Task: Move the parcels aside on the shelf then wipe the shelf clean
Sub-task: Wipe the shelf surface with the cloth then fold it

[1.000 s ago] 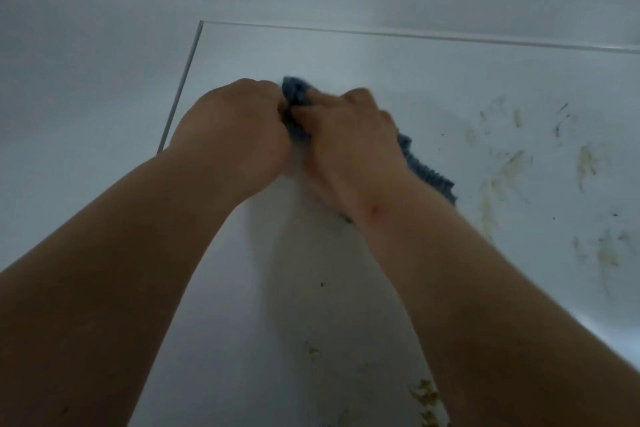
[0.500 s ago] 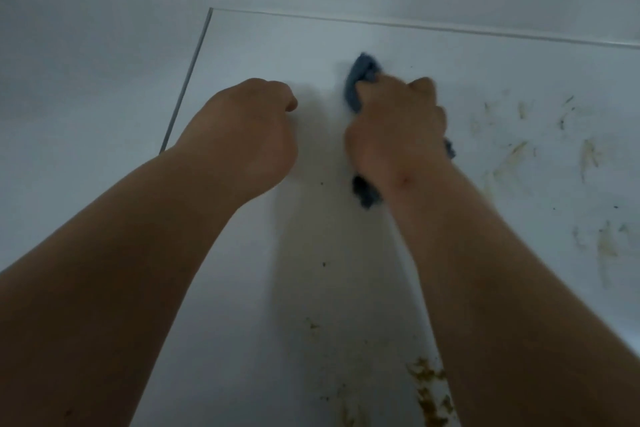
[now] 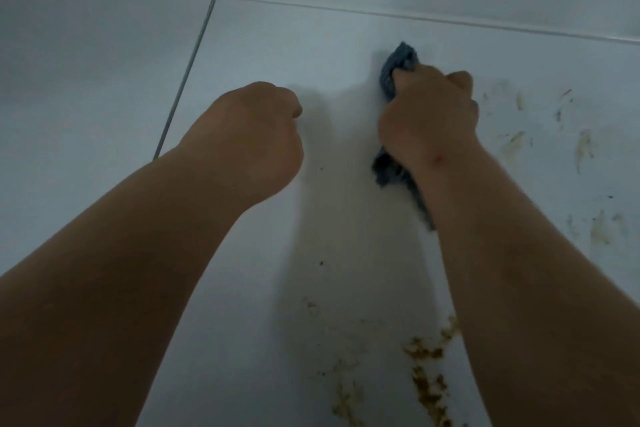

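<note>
**Cloth drawn right as the hands part**

The white shelf (image 3: 263, 55) fills most of the view, its left edge a thin dark line and its far edge a pale strip against the wall (image 3: 104, 10). Brown stains (image 3: 585, 146) smear the right side of the shelf, and a darker crusted patch (image 3: 427, 381) lies near the front, beside the right forearm. Small dark specks dot the surface between the arms.

The left hand (image 3: 252, 135) rests on the shelf as a clenched fist, holding nothing that can be seen. The right hand (image 3: 429, 118) is curled tight round the blue cloth (image 3: 398, 69), pressing it to the shelf; one end of the cloth pokes out beyond the knuckles and the other trails back under the wrist.

A second ago both hands were bunched together over the cloth near the shelf's left part. Half a second ago they had separated, with the cloth in the right hand alone. Now the gap between them is wider, the right hand and cloth sitting further right, just short of the stains. The left fist has scarcely shifted. The stains look the same as before.
</note>
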A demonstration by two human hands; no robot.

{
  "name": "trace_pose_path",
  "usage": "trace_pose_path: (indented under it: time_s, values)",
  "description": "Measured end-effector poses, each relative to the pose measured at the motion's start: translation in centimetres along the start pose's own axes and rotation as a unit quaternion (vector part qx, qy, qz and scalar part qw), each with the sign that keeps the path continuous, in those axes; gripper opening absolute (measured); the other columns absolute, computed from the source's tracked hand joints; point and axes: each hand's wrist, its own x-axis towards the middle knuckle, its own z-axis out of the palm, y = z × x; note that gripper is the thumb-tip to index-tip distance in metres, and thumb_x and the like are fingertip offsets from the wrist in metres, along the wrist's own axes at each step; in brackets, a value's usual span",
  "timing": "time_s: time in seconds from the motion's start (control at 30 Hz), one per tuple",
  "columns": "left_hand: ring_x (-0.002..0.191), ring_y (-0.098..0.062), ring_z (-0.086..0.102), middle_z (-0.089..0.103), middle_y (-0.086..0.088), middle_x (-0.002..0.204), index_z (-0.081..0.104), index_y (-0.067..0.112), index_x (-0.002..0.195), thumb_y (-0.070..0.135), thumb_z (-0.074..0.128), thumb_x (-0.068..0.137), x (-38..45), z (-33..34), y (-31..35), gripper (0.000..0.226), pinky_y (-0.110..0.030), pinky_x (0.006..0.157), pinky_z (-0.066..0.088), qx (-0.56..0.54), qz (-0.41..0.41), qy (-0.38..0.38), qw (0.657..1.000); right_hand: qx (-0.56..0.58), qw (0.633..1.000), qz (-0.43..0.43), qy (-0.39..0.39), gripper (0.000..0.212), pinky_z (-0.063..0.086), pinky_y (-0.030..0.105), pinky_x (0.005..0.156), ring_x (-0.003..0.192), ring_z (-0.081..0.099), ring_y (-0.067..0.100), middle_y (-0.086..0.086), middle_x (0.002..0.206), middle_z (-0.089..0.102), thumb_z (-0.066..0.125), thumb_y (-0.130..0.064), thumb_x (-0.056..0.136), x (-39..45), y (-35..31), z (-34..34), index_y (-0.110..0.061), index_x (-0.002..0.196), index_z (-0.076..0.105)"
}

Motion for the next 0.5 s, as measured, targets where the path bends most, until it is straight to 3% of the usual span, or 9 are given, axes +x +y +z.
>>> trace_pose_path:
  time_s: [0.1, 0.23, 0.37, 0.5]
  values:
    - [0.106, -0.026, 0.057, 0.062, -0.005, 0.117, 0.065, 0.017, 0.113, 0.012, 0.046, 0.092, 0.0, 0.0, -0.3, 0.029, -0.025, 0.078, 0.036, 0.005, 0.01, 0.002, 1.0, -0.03, 0.996, -0.082, 0.017, 0.049, 0.034, 0.039, 0.093, 0.119, 0.036, 0.03, -0.003, 0.139, 0.046, 0.038, -0.008, 0.083, -3.0, -2.1, 1.3, -0.019, 0.13, 0.051]
    - [0.079, -0.021, 0.054, 0.064, -0.005, 0.096, 0.065, 0.016, 0.103, 0.022, 0.048, 0.092, 0.8, 0.1, -0.4, 0.022, -0.027, 0.062, 0.036, 0.02, 0.021, -0.026, 0.999, -0.005, 0.976, -0.216, 0.016, 0.033, 0.029, 0.035, 0.086, 0.117, 0.037, 0.024, -0.011, 0.129, 0.053, 0.046, -0.024, 0.09, -4.9, -4.0, 2.7, -0.029, 0.119, 0.059]
    - [0.09, -0.026, 0.056, 0.063, -0.01, 0.108, 0.063, 0.013, 0.11, 0.023, 0.044, 0.094, 1.3, -0.2, -0.4, 0.027, -0.031, 0.073, 0.037, 0.044, 0.035, -0.007, 0.998, -0.032, 0.977, -0.21, -0.006, 0.025, 0.026, 0.036, 0.083, 0.119, 0.039, 0.029, -0.003, 0.125, 0.054, 0.044, -0.025, 0.093, -0.3, -4.7, 1.9, -0.022, 0.114, 0.057]
    - [0.108, -0.032, 0.056, 0.06, -0.012, 0.121, 0.06, 0.013, 0.12, 0.018, 0.044, 0.095, 1.6, -0.2, 0.3, 0.031, -0.035, 0.087, 0.042, 0.079, 0.036, 0.002, 0.996, -0.073, 0.986, -0.149, -0.019, 0.037, 0.034, 0.044, 0.098, 0.126, 0.036, 0.034, 0.006, 0.134, 0.048, 0.035, -0.013, 0.092, 3.7, -4.3, 0.5, -0.015, 0.126, 0.051]
